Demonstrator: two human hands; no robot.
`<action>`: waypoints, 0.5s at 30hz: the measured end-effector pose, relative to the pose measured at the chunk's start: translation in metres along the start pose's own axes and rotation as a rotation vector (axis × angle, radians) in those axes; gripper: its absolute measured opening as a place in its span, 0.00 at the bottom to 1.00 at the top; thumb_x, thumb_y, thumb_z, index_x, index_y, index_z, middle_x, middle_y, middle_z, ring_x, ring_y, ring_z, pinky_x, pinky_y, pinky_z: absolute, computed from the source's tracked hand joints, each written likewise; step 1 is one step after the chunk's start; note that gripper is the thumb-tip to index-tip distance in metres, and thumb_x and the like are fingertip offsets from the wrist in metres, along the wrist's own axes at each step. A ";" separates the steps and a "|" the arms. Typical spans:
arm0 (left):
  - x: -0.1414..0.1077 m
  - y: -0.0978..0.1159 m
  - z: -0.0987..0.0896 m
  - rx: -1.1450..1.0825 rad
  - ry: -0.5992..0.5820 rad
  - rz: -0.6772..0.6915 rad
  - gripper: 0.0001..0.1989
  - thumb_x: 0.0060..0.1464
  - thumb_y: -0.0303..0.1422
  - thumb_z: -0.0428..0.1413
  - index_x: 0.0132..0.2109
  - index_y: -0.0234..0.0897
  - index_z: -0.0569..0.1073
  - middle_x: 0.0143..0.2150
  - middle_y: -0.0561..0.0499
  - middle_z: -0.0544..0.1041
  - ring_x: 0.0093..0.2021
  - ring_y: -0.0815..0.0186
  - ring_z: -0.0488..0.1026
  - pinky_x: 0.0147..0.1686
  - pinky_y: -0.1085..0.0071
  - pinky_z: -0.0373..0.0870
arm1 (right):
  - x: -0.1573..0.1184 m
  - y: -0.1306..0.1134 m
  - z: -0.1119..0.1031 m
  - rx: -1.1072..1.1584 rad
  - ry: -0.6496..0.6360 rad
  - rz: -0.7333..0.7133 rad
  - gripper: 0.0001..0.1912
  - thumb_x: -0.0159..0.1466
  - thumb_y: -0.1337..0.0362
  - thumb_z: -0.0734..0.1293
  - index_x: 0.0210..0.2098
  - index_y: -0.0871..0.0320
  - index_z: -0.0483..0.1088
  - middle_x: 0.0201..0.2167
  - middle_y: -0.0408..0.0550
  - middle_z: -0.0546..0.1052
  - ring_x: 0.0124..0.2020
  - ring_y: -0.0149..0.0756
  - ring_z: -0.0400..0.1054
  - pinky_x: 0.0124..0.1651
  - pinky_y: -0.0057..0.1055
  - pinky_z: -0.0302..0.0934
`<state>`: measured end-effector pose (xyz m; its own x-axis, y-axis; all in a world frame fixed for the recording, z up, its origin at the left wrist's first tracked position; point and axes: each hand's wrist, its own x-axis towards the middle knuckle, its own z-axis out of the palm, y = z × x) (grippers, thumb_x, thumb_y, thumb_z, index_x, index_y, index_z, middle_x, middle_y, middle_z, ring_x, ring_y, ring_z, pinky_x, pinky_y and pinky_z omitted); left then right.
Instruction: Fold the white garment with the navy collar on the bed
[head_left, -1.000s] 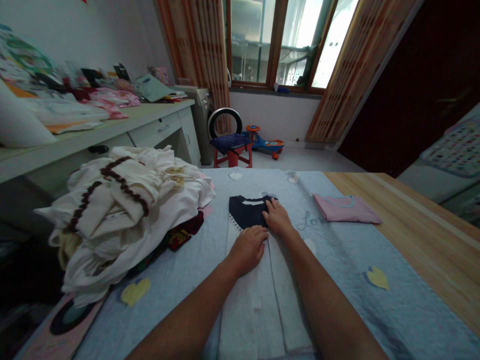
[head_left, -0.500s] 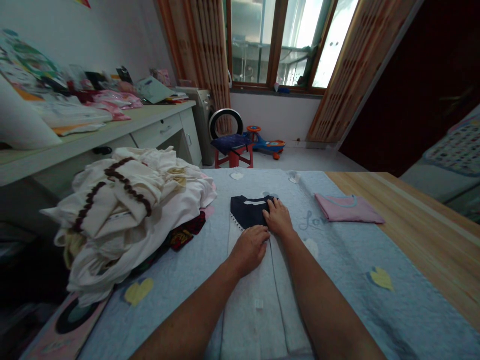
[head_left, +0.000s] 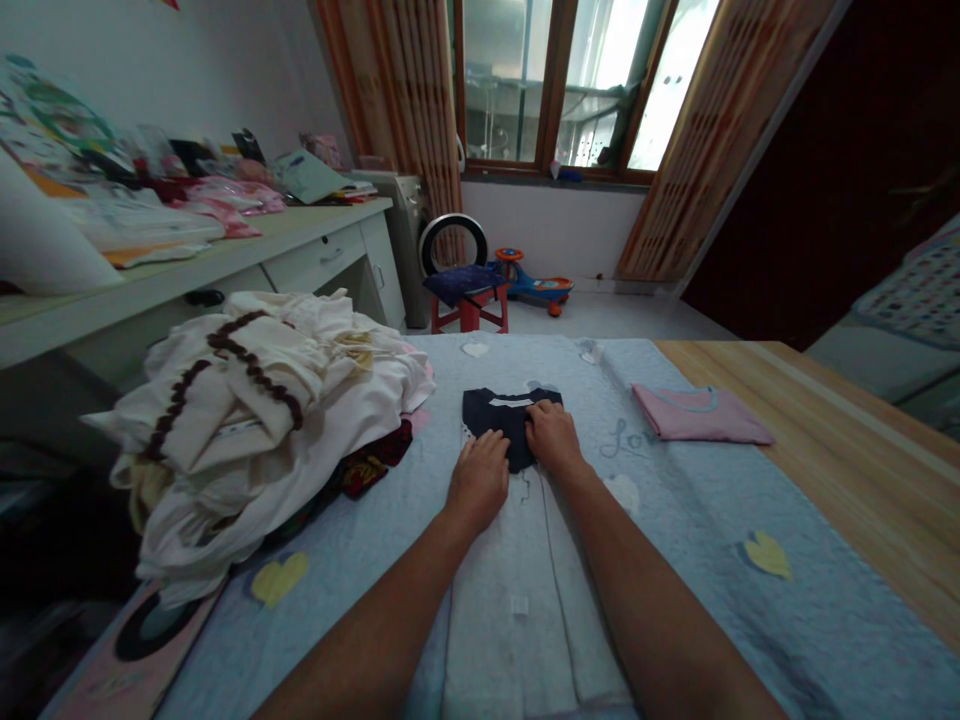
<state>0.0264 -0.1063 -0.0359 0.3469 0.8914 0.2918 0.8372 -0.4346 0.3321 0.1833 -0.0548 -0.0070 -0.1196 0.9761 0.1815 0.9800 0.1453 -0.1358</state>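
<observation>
A pale garment (head_left: 510, 550) with a navy yoke (head_left: 502, 415) lies lengthwise in front of me, its sides folded inward and its neckline at the far end. My left hand (head_left: 481, 480) rests on the lower left edge of the navy part, fingers stretched out over the cloth. On the yoke's right side lies my right hand (head_left: 553, 435), its fingers slightly bent and pressing on the fabric. Neither hand lifts the garment. A small white label (head_left: 519, 605) shows on the pale cloth between my forearms.
At left is a heap of cream and white clothes (head_left: 277, 400). A folded pink garment (head_left: 709, 415) lies at right on the blue cover (head_left: 675, 540), near bare wood (head_left: 847, 430). Beyond the table stand a red stool (head_left: 469, 315), a ride-on toy (head_left: 536, 287) and a cluttered desk (head_left: 315, 225).
My left hand has slid left from the yoke's lower middle to its lower left edge, uncovering the navy tip. My right hand has stayed on the right side, its fingers drawn in slightly.
</observation>
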 end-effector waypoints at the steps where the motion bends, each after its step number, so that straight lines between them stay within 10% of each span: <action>1: 0.000 0.001 0.000 0.004 -0.007 -0.004 0.19 0.62 0.26 0.49 0.59 0.33 0.69 0.64 0.40 0.70 0.66 0.55 0.64 0.66 0.51 0.57 | 0.000 0.000 0.000 -0.009 -0.003 0.001 0.16 0.68 0.65 0.59 0.51 0.57 0.72 0.51 0.56 0.73 0.52 0.46 0.63 0.52 0.37 0.57; 15: 0.001 0.003 -0.003 0.015 -0.009 -0.021 0.18 0.62 0.27 0.50 0.59 0.35 0.70 0.64 0.43 0.70 0.66 0.56 0.64 0.66 0.54 0.56 | 0.000 0.007 0.011 0.022 0.077 -0.045 0.19 0.65 0.70 0.60 0.53 0.57 0.72 0.53 0.54 0.73 0.53 0.44 0.63 0.54 0.34 0.57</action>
<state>0.0278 -0.1074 -0.0316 0.3331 0.9015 0.2764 0.8506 -0.4138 0.3245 0.1882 -0.0521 -0.0189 -0.1495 0.9533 0.2624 0.9702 0.1926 -0.1470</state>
